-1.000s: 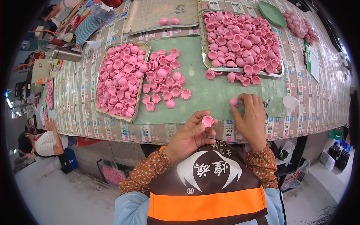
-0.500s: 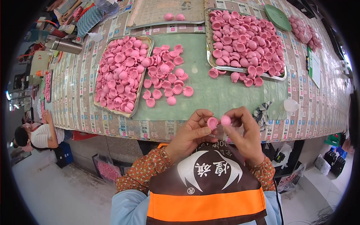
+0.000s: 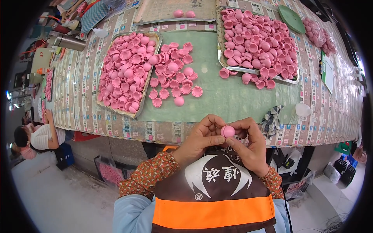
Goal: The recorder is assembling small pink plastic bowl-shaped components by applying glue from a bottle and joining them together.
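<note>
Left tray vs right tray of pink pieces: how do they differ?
The left tray lies tilted on the table; the right tray sits squarer. The left tray holds mostly open cup-like halves, the right tray a higher heap of mixed rounded and open pieces. Loose pieces spill beside the left tray in a wide patch, by the right tray only along its near edge. Both are metal and nearly full.

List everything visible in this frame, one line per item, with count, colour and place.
pink ball: one, pink, pinched between both hands at the table's near edge
left tray: one, metal, heaped with pink cup-shaped pieces
loose pink pieces: many, pink, on the green mat right of the left tray
right tray: one, metal, heaped with pink pieces
far tray: one, holds two pink pieces
green mat: one, pale green, table centre
green plate: one, far right
rag: one, grey, near edge
metal flask: one, far left
left hand: one, fingertip grip on ball
right hand: one, fingertip grip on ball
</note>
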The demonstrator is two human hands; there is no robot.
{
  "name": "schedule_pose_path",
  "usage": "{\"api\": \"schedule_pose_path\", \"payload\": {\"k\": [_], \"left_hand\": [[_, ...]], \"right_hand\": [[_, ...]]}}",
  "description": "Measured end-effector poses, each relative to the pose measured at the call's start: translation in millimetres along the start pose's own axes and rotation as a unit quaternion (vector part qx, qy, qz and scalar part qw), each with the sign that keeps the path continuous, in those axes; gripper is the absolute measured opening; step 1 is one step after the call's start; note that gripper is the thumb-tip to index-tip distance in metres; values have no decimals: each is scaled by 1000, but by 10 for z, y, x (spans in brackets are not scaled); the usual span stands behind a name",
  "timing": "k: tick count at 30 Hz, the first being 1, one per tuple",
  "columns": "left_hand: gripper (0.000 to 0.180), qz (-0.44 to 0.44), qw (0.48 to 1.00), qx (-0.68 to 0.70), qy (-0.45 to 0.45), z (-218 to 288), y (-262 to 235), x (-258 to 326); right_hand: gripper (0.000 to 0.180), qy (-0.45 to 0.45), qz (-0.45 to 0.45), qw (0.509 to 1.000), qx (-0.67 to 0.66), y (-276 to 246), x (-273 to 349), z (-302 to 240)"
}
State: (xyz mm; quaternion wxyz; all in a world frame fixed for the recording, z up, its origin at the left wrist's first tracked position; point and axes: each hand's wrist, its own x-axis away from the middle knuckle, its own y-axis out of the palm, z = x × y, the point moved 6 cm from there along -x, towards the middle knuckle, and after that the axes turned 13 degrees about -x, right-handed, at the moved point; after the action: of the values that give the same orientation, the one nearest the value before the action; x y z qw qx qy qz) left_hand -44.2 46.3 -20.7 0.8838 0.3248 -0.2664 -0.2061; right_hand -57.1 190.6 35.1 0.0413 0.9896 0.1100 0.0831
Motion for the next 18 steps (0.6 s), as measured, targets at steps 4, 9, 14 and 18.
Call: {"api": "schedule_pose_path", "payload": {"k": [4,9,14,18], "left_hand": [[31,-3,1000,1,5,-15,5,-4],[32,-14,1000,1,5,-11,17,-9],[32,-16,1000,-3,15,2,25,-4],[34,-14,1000,-11,13,30,54,8]], "right_hand": [[29,6,-8,1000,-18,-18,4,-5],[32,41,-2,994,-99,3,6,21],[32,43,2,993,-107,-5,11,4],[33,41,5,992,-115,-32,25,27]]}}
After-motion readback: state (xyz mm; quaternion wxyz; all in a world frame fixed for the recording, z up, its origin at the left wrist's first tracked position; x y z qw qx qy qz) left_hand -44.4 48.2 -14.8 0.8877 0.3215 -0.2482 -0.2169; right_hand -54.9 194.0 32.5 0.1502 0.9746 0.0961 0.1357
